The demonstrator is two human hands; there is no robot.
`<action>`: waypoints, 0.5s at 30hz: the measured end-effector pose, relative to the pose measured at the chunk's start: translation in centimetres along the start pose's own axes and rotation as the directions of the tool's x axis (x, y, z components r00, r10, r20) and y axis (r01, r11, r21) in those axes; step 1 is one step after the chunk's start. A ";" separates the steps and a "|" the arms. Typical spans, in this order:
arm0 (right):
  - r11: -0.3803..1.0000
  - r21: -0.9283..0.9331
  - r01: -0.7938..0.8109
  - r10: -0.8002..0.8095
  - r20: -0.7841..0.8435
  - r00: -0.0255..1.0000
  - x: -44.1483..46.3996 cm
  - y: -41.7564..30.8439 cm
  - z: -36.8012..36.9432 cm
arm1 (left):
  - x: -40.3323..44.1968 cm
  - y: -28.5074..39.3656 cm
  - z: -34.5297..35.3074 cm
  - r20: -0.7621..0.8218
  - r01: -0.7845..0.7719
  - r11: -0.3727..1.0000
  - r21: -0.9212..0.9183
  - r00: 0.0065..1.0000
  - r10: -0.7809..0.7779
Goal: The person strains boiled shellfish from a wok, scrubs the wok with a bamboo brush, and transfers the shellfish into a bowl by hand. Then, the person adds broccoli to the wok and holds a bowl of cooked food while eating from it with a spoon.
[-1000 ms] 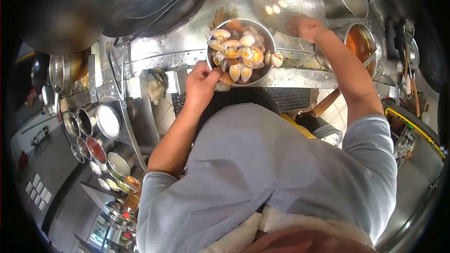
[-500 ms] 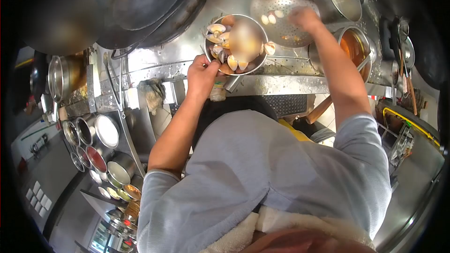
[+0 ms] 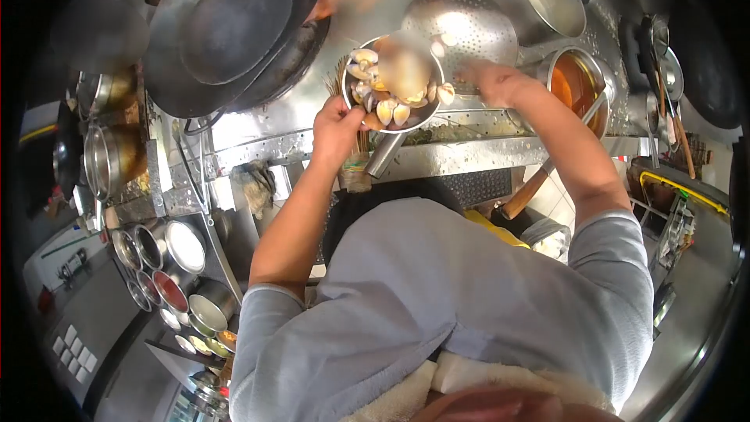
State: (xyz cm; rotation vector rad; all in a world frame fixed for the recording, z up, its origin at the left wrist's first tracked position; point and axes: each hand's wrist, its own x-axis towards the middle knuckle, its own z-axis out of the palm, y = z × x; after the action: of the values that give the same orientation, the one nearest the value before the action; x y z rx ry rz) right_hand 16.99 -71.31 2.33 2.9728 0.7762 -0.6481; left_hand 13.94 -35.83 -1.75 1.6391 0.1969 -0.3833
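"Room?"
"Bare counter [image 3: 371, 19] at clam bowl's [image 3: 419, 114] 11 o'clock; strainer [image 3: 484, 25] crowds 1."
"Hands?"
"Left hand [image 3: 336, 126] grips bowl's 7 o'clock edge. Right hand [image 3: 498, 83] blurred, hold unclear; shifted from strainer's 3 o'clock to 5."

That bowl [image 3: 422, 115] is bright, smooth metal, the clam shells [image 3: 386, 112] in it glossy. Beyond it to the right shines a perforated metal strainer [image 3: 476, 19]; to its left, a dull, dark metal wok [image 3: 234, 27].
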 end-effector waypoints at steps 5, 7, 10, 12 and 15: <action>0.999 0.036 -0.017 0.011 0.161 0.987 0.1 0.8 0.2 | -0.8 -0.2 0.0 -0.008 0.026 0.999 0.020 1.000 -0.026; 0.999 0.003 -0.051 0.049 0.160 0.986 -0.5 0.3 -0.3 | -0.6 -0.6 0.0 -0.011 0.034 0.999 -0.005 0.999 -0.035; 0.998 0.055 -0.041 0.037 0.062 0.997 -1.3 0.9 0.3 | -0.5 -1.2 0.2 -0.019 0.030 0.996 -0.084 0.999 -0.032; 0.986 0.167 -0.025 0.033 -0.048 0.998 -1.9 2.0 1.9 | -0.5 -1.4 0.3 -0.020 0.037 0.992 -0.117 0.999 -0.040; 0.765 0.549 -0.337 0.409 -0.010 0.913 -1.6 -0.1 -3.2 | -0.3 -1.4 0.1 -0.037 0.062 0.997 -0.055 0.997 -0.064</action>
State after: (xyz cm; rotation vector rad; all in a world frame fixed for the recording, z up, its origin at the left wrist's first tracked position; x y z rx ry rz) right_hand 16.94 -71.65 5.90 3.5442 -0.0529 -0.7507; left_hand 13.18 -35.79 -2.96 1.5907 0.2861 -0.3917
